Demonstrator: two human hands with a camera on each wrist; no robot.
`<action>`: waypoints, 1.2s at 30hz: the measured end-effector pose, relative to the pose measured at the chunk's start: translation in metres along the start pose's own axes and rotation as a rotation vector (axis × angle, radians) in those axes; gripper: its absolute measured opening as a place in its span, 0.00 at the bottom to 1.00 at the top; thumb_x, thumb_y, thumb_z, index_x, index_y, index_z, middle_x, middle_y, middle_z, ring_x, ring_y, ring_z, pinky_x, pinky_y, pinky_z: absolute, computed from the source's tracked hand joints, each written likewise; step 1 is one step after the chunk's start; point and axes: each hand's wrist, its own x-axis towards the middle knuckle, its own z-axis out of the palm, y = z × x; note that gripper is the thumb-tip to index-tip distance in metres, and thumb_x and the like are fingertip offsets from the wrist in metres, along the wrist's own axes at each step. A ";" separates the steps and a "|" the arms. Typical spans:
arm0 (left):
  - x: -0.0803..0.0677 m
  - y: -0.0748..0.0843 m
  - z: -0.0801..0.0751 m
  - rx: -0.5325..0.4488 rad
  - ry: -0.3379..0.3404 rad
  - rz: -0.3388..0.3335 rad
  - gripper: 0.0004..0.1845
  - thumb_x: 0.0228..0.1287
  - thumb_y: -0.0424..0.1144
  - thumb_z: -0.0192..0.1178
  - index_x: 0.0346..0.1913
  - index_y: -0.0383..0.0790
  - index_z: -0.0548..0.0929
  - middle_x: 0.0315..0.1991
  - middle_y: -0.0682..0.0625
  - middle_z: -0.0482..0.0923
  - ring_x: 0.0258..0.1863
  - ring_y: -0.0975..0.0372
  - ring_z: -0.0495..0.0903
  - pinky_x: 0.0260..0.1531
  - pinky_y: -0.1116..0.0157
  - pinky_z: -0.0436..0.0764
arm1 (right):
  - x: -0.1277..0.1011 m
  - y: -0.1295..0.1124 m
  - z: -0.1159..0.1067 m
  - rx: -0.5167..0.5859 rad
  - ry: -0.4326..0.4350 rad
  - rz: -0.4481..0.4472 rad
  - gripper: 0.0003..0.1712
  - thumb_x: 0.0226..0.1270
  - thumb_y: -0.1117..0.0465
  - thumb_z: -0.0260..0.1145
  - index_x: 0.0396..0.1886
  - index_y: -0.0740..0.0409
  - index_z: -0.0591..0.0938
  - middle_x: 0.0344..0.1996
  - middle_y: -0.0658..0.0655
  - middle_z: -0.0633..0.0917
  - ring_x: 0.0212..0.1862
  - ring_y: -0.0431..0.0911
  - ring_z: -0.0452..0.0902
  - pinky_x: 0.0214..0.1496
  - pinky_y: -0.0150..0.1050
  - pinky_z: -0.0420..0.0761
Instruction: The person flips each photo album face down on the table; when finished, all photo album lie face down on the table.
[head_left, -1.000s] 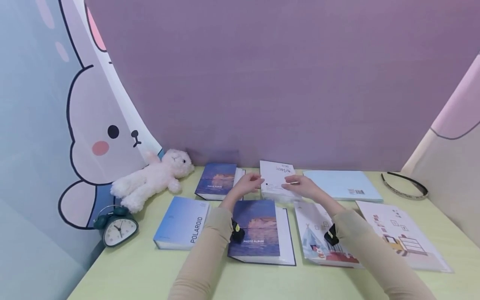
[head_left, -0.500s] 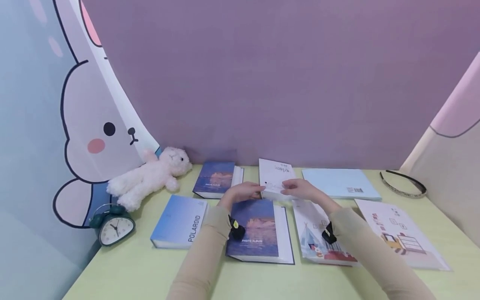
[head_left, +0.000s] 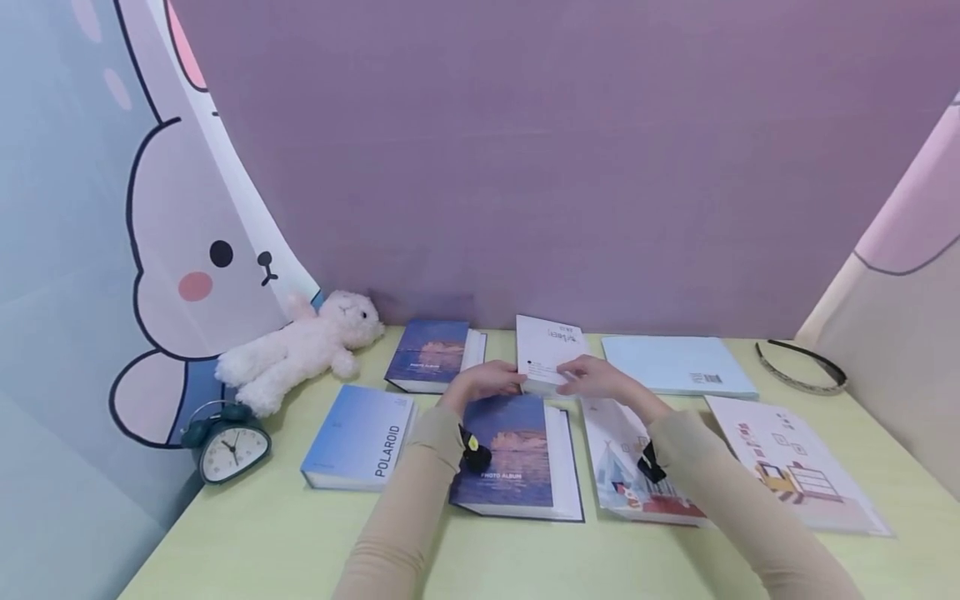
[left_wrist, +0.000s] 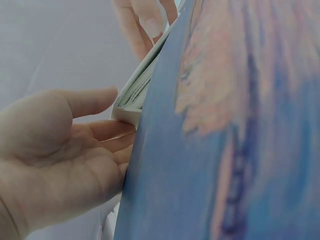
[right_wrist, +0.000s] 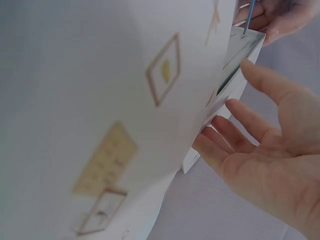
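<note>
A thick white book (head_left: 546, 340) with dark lettering lies in the back row, at the middle of the head view. At its near left corner my left hand (head_left: 483, 382) holds on, thumb by the cover and fingers along the underside in the left wrist view. My right hand (head_left: 603, 381) has the near right corner between thumb and fingers. In the right wrist view the fingertips (right_wrist: 232, 106) partly pass behind a picture-covered album in the foreground. Just in front of the white book lies a purple-blue photo album (head_left: 513, 442), partly under my left wrist.
Around are another photo album (head_left: 429, 350), a POLAROID album (head_left: 356, 433), a pale blue book (head_left: 675, 362), two illustrated albums, one (head_left: 787, 467) at right, a headband (head_left: 806, 375), a plush toy (head_left: 307, 346) and an alarm clock (head_left: 228, 450). A purple backdrop (head_left: 525, 167) stands behind.
Both hands have come down from above the white book's cover to its near corners and closed on them. The book has stayed in place; the head view has shifted slightly.
</note>
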 end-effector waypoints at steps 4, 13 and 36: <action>0.004 -0.002 -0.001 -0.030 0.010 0.020 0.22 0.74 0.35 0.45 0.65 0.27 0.65 0.63 0.35 0.69 0.62 0.49 0.70 0.61 0.58 0.72 | 0.004 0.001 0.002 -0.037 0.039 0.002 0.31 0.61 0.55 0.66 0.62 0.63 0.73 0.61 0.68 0.71 0.63 0.62 0.66 0.64 0.55 0.68; 0.002 -0.003 0.000 -0.034 0.046 0.012 0.24 0.70 0.33 0.50 0.67 0.30 0.64 0.64 0.37 0.68 0.62 0.51 0.71 0.60 0.60 0.73 | 0.004 -0.005 0.004 -0.183 0.076 -0.052 0.32 0.54 0.61 0.71 0.60 0.61 0.75 0.57 0.67 0.75 0.58 0.60 0.71 0.61 0.53 0.71; 0.003 0.006 0.001 -0.185 0.123 0.009 0.28 0.71 0.39 0.50 0.71 0.35 0.59 0.63 0.36 0.69 0.59 0.48 0.73 0.59 0.55 0.74 | 0.009 0.005 0.004 -0.122 0.287 -0.170 0.23 0.53 0.65 0.71 0.49 0.69 0.80 0.45 0.66 0.82 0.47 0.58 0.79 0.51 0.48 0.80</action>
